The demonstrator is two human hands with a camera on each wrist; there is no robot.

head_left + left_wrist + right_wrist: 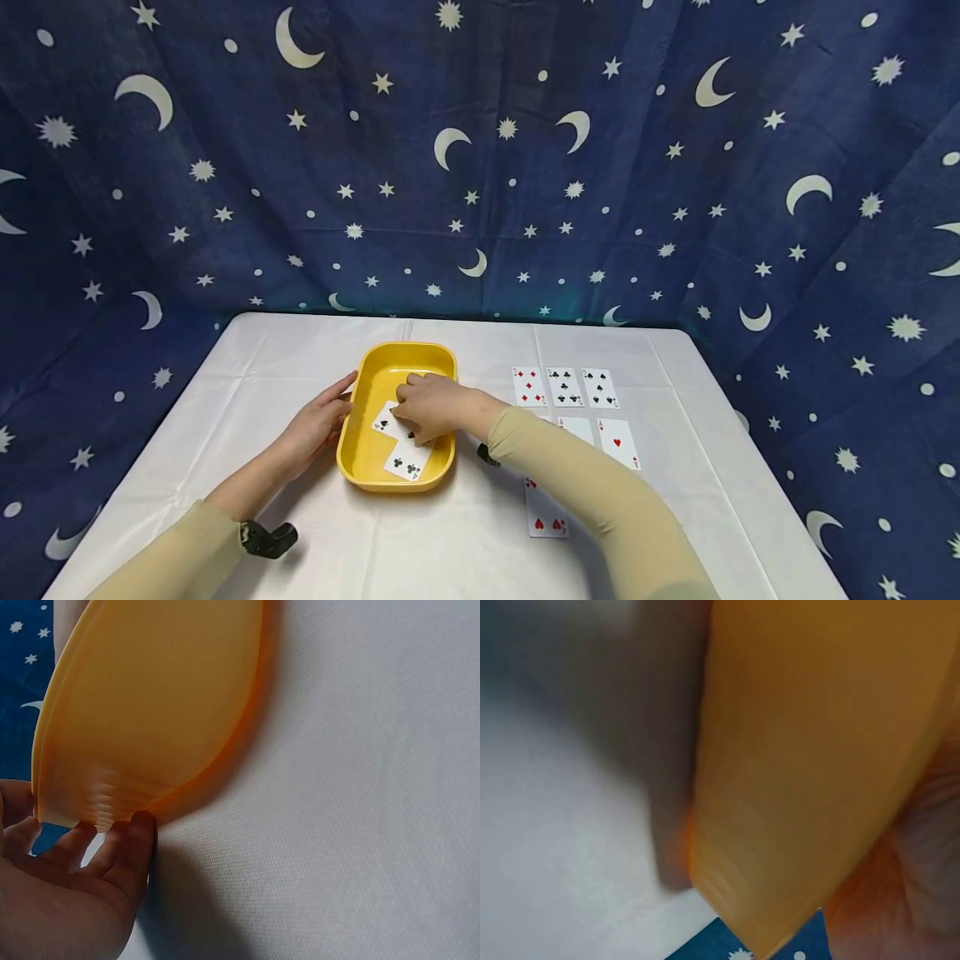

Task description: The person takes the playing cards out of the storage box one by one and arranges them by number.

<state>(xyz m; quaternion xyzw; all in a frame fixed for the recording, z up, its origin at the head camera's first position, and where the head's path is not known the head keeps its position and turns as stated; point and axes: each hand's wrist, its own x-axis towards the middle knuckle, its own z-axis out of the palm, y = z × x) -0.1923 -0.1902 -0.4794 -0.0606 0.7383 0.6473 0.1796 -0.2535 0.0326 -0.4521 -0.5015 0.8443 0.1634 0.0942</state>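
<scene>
A yellow tray point(397, 485) stands on the white table with playing cards inside it. My left hand point(318, 421) rests against the tray's left outer wall, fingertips touching it below the rim in the left wrist view. Inside the tray, the curled fingers of my right hand point(435, 407) pinch a black-suited playing card point(385, 422). Partly under that card lies a club card point(408, 460). The white edge of another card shows behind the right hand. In the right wrist view the tray's wall point(802, 750) hides the fingertips.
Right of the tray, face-up cards lie in rows: a diamond card point(529, 387), a club card point(565, 387) and a spade card point(600, 388) at the back, a heart card point(618, 444) in front. Another heart card point(546, 512) lies nearer, partly behind my right sleeve point(592, 483).
</scene>
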